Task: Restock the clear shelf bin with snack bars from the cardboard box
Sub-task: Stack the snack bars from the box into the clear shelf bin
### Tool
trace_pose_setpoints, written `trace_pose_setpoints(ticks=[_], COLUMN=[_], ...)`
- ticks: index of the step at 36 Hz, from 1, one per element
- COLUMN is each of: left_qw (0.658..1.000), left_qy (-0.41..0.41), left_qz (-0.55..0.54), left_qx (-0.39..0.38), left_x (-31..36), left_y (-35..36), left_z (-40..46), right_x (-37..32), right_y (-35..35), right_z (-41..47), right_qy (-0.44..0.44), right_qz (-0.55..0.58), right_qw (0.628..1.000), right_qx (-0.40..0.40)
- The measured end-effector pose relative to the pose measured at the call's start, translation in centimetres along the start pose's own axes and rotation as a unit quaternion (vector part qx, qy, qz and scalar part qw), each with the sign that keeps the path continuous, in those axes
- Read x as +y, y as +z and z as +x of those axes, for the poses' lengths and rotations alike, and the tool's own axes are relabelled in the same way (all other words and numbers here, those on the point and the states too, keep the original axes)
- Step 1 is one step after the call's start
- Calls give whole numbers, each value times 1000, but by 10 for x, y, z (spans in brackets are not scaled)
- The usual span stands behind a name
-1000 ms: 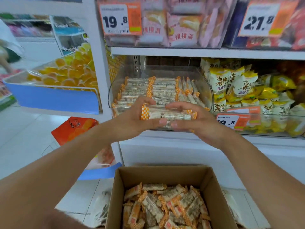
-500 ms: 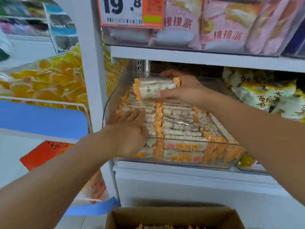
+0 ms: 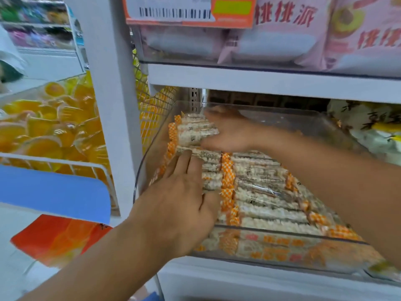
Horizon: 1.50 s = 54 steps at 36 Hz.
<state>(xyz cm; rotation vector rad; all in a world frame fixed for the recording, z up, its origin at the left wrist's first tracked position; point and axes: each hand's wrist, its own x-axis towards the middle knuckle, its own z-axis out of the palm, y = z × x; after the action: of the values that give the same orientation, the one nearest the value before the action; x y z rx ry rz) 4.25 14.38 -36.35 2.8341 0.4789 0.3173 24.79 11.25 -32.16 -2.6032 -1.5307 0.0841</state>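
The snack bars (image 3: pixel 256 187) lie in neat rows inside the clear bin (image 3: pixel 282 237), which sits on the white shelf (image 3: pixel 260 283). At the back left of the bin, the right hand (image 3: pixel 230 133) grips a small bundle of bars (image 3: pixel 195 130), fingers curled over their right ends, holding it just above the rows. The left hand (image 3: pixel 180 205) lies flat near the bin's front left, its fingers straight and pressing down on the bars there, just below the bundle. Above the bin hang pink packets (image 3: pixel 303 33) and an orange price tag (image 3: pixel 188 11). Left of the bin, past the white post (image 3: pixel 108 83), sit orange jelly cups (image 3: pixel 43 127). Right of it lie yellow bags (image 3: pixel 373 127).
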Motion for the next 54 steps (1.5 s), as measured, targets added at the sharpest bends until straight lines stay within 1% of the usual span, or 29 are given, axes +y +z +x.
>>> trace_pose_setpoints(ticks=[4,9,12,14,18,22,24,26,28,31,33,37,40,42,45,48,50,54], left_qw=[997,995,994,995,996,997,997,997,997,997,997,997,997,997,997,998,998,998], left_qy=[-36,-51,-54,-53,-42,-39,-40,-39,-40,-39,-39,-37,-34,-37,-39,-32,-30,-26], left_qz=[21,43,50,44,46,46,47,49,46,39,37,39,41,37,28,29,28,24], left_qx=[-57,-79,-78,-70,-57,-50,-53,-53,-56,-58,-57,-56,-54,-58,-63,-52,-49,-43], left_x=[3,6,6,6,4,4,4,5,5,5,5,4,4,4,3,3,4,4], left_y=[-2,0,1,1,0,-1,-1,-1,-1,-1,-1,-1,0,0,-1,-2,-3,-3], left_z=[0,4,5,5,2,2,3,3,4,3,3,3,3,5,6,4,3,3], right_x=[-10,-19,-22,-22,-18,-14,-12,-12,-13,-22,-33,-43,-45,-47,-47,-38,-28,-12], right_y=[6,-4,-3,0,-3,-7,-3,3,7,9,9,6,9,10,5,-3,-7,-5], right_z=[5,12,15,15,7,-3,-6,-8,-5,6,7,4,6,6,6,4,0,-6], right_qy=[14,52,91,103,83,21,0,3,29,108,152,175,132,118,116,94,76,41], right_qz=[-44,-37,-11,3,-26,-63,-75,-82,-75,-32,-24,34,80,89,79,83,84,48], right_qw=[999,998,995,994,996,997,997,997,997,994,988,981,982,981,985,989,991,995], right_qx=[-7,-17,-34,-32,-2,29,14,-5,-4,-3,-1,69,113,123,98,79,71,71])
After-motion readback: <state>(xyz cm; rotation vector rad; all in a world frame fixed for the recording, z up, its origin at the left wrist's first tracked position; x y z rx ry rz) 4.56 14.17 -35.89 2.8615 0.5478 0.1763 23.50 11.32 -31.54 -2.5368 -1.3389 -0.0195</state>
